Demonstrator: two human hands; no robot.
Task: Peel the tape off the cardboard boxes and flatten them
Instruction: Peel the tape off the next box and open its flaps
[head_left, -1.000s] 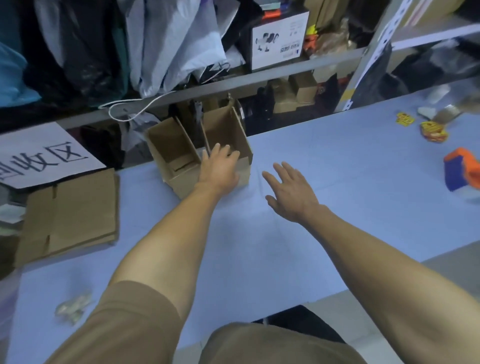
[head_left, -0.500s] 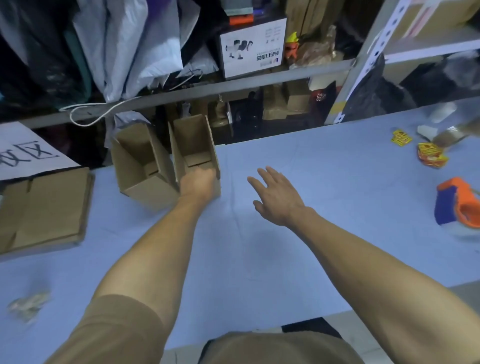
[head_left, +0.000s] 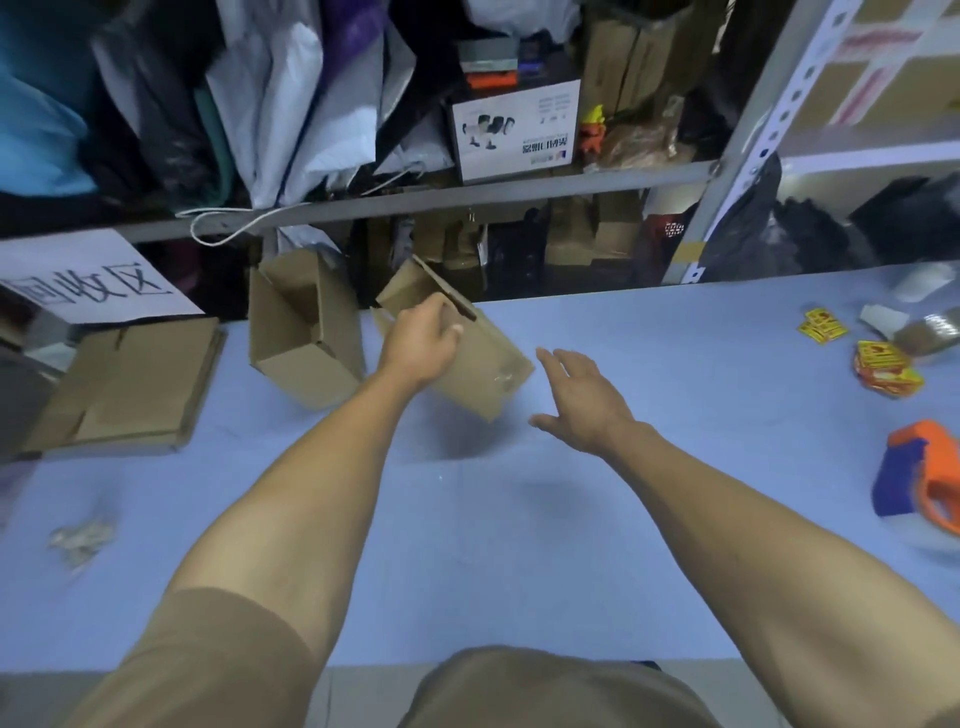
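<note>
Above the blue table (head_left: 675, 364), left hand (head_left: 421, 340) gripped a tilted cardboard box (head_left: 483, 364); right hand (head_left: 582, 397), fingers spread, best steadied its taped bottom.

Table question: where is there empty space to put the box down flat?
The widest bare patch of the blue table lies between the right hand and the orange tape dispenser. Another lies near its front edge between the forearms. It is crowded at the left: the flattened cardboard, the open box and the tilted box that the left hand grips.
</note>
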